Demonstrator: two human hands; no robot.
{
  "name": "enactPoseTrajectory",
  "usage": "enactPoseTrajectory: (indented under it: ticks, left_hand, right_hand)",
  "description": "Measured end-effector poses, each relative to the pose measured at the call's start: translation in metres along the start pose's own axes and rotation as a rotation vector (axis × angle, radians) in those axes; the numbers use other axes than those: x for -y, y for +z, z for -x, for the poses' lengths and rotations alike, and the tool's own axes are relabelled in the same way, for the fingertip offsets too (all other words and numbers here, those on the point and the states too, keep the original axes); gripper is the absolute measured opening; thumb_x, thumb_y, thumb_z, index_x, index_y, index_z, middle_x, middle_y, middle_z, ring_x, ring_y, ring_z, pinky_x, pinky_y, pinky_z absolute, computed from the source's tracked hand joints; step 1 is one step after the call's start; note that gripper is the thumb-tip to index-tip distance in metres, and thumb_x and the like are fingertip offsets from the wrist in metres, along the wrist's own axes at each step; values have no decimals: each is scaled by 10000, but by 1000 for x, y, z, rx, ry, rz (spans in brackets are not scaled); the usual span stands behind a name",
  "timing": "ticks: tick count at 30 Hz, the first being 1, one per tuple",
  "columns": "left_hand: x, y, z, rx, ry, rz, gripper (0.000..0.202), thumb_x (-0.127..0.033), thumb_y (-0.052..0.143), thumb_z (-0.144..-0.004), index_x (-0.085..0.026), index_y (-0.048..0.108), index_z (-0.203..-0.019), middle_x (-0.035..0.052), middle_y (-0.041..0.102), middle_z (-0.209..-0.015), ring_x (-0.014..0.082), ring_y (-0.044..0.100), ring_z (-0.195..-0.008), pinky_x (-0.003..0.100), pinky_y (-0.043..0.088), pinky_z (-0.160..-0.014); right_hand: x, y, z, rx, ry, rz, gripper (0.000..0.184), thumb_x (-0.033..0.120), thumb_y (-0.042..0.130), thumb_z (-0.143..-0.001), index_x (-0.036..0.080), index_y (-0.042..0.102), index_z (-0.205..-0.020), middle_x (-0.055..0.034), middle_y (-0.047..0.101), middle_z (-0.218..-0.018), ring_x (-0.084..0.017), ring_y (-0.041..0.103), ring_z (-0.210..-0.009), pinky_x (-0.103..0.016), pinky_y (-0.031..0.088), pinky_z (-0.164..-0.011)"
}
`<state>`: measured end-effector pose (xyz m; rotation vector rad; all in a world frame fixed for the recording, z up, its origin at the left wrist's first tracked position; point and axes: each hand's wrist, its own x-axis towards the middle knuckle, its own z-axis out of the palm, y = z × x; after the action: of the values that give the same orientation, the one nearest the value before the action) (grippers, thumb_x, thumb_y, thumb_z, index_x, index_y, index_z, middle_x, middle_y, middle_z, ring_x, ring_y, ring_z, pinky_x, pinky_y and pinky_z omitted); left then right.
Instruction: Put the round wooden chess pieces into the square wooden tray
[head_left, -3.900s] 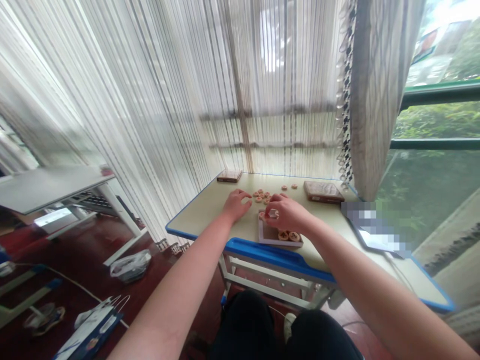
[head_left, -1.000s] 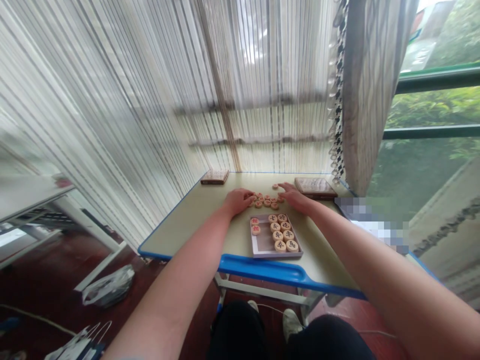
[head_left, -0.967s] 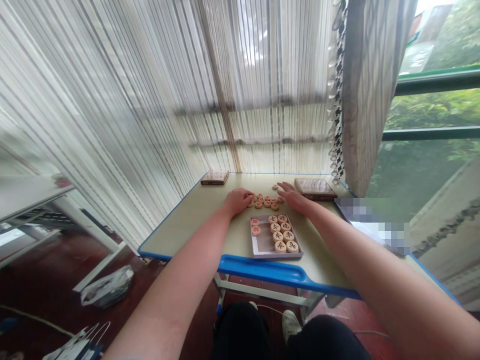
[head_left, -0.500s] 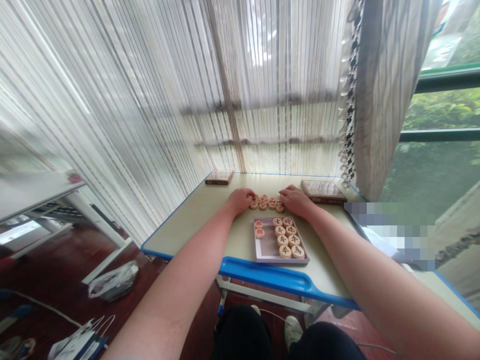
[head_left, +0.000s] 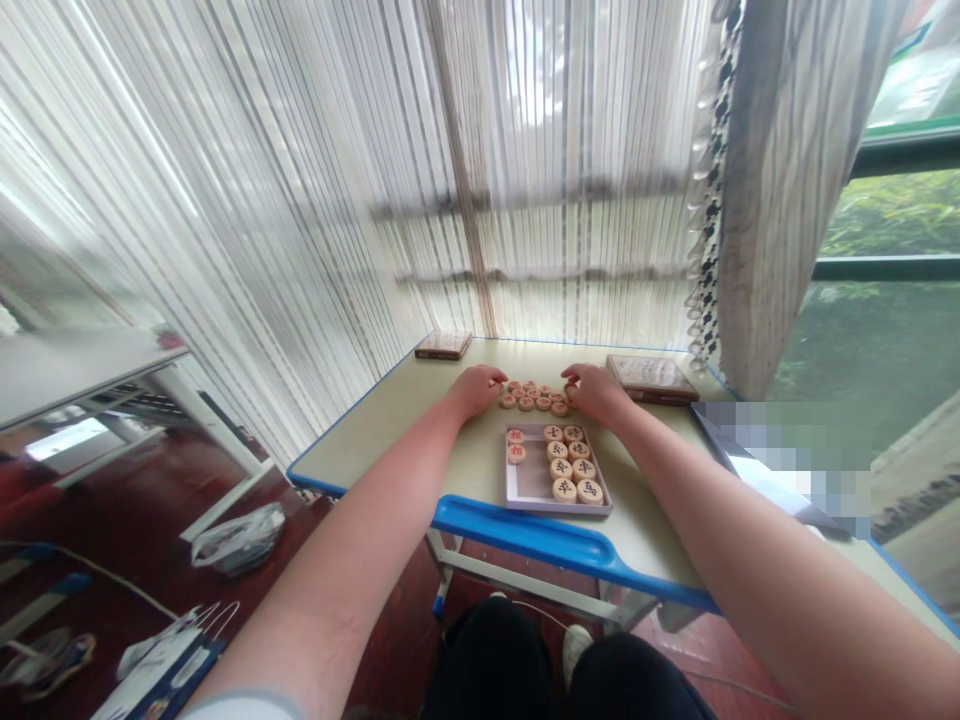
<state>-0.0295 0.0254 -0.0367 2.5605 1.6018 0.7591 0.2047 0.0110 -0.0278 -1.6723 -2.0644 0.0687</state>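
Red-marked wooden xiangqi pieces [head_left: 534,396] lie in a tight cluster on the table, between my two hands. My left hand [head_left: 477,391] rests at the cluster's left edge, its fingers slightly curved and apart, without a grip on a piece. On the other side, my right hand [head_left: 594,390] is open with fingers curved and spread, its fingertips beside the rightmost pieces. Nearer to me sits a shallow open box [head_left: 529,505]. Two red pieces [head_left: 517,453] stand along its left wall, and two columns of black-marked pieces [head_left: 578,469] fill its right side.
A flat brown box [head_left: 444,345] lies at the table's far left corner. A larger flat box [head_left: 651,378] is just beyond my right hand. A dark object [head_left: 724,430], partly blurred out, lies by my right forearm. A blue tray edge [head_left: 517,530] runs along the front.
My view has shifted slightly. Both hands have eased a little outward from the cluster, and the right fingers are spread wider. The pieces in the box have not moved.
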Motion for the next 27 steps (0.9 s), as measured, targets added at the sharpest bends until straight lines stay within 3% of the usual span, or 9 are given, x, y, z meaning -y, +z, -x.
enactPoseTrajectory:
  ticks: [3,7,11,18,22,27]
  left_hand:
    - [-3,-3,3,-41,7,19,276,-225,519,-760,-167,690,-968,65,680,-952,162,610,-798,291,473,-815]
    - [-12,-9,5,-137,5,186,298,-284,568,-754,-163,668,-1006,50,687,-893,135,598,-730,283,487,-760]
    - [-24,-16,5,-111,-15,478,402,-384,655,-692,-149,658,-1019,55,695,-836,119,593,-689,252,492,-659]
    - [-35,-26,13,54,6,732,422,-375,691,-672,-132,666,-1016,95,694,-889,128,613,-739,265,494,-673]
    - [-37,-26,13,62,2,766,467,-353,716,-650,-147,644,-1062,90,692,-912,120,614,-720,265,495,-665]
    - [-37,-21,11,31,14,788,393,-348,704,-664,-135,668,-992,79,701,-873,132,627,-728,278,496,-678]
  right_hand:
    - [4,-4,3,-45,85,-222,264,181,575,-745,150,644,-997,-77,678,-923,-171,607,-815,-282,469,-729]
    - [24,-16,15,-4,190,-701,327,265,672,-707,148,608,-1006,-96,671,-964,-144,613,-730,-251,485,-595]
    - [43,-27,26,74,204,-995,342,223,728,-652,129,600,-955,-117,679,-957,-149,633,-787,-268,518,-700]
    - [46,-25,29,82,188,-991,297,257,723,-661,127,617,-906,-132,677,-961,-182,648,-828,-308,532,-753]
    - [44,-18,28,90,148,-948,323,317,700,-694,137,614,-948,-125,684,-949,-184,651,-827,-314,539,-730]
    - [47,-15,29,78,134,-1006,325,324,699,-686,131,625,-937,-124,688,-923,-186,650,-810,-313,531,-730]
